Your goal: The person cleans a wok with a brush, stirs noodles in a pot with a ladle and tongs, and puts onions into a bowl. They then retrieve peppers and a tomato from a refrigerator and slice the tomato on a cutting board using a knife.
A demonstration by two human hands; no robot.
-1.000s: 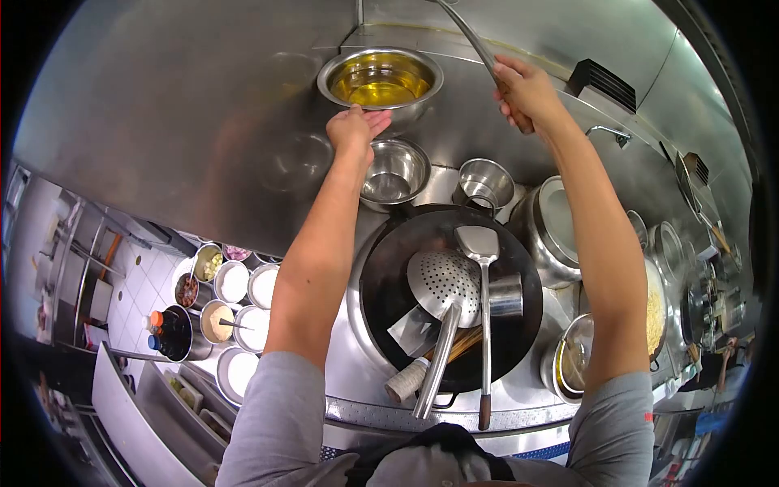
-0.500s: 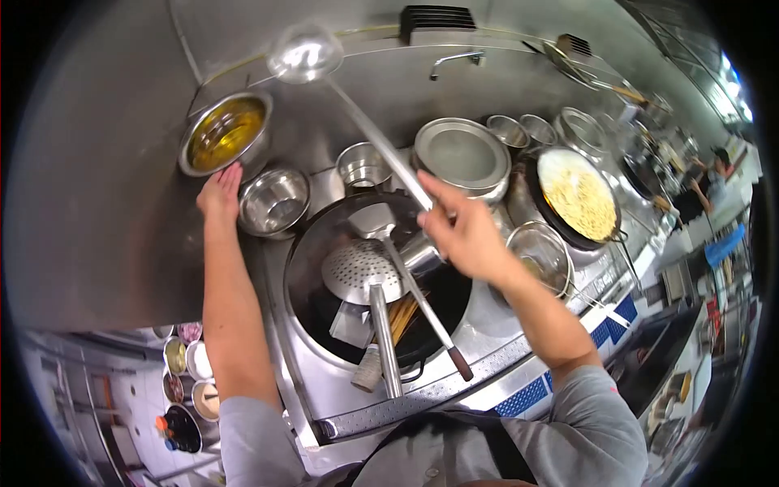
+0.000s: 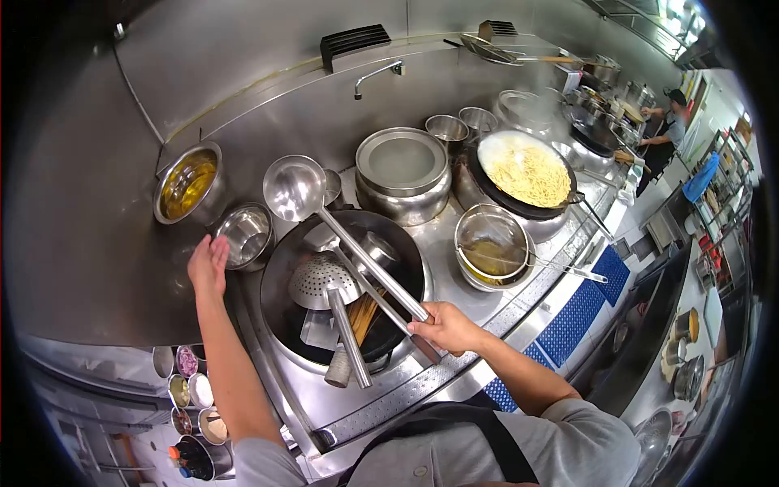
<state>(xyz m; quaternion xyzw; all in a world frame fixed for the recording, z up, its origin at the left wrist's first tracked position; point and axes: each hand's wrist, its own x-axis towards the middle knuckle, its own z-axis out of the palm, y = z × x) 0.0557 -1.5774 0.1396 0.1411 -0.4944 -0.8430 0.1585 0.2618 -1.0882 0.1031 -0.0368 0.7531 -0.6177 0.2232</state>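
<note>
My right hand (image 3: 448, 329) is closed round the handle of a long steel ladle (image 3: 294, 188), whose bowl hangs over the far left rim of a large black wok (image 3: 280, 280). In that wok lie a perforated skimmer (image 3: 324, 278), a spatula partly under the ladle's handle, and a whisk of thin sticks (image 3: 363, 318). My left hand (image 3: 208, 264) holds nothing, fingers stretched out, close beside an empty-looking steel bowl (image 3: 247, 235). Behind it stands a tilted steel bowl with yellow oil (image 3: 188, 188).
A lidded steel pot (image 3: 402, 162) stands behind the wok. To the right are a strainer over a container (image 3: 492, 243) and a wok of noodles (image 3: 527, 170). A tap (image 3: 377, 77) juts from the wall. Another person (image 3: 669, 134) works at the far right.
My right hand has come down and nearer to me, bringing the ladle lower over the wok. My left hand has moved off the oil bowl, down beside the other bowl. The view has turned right.
</note>
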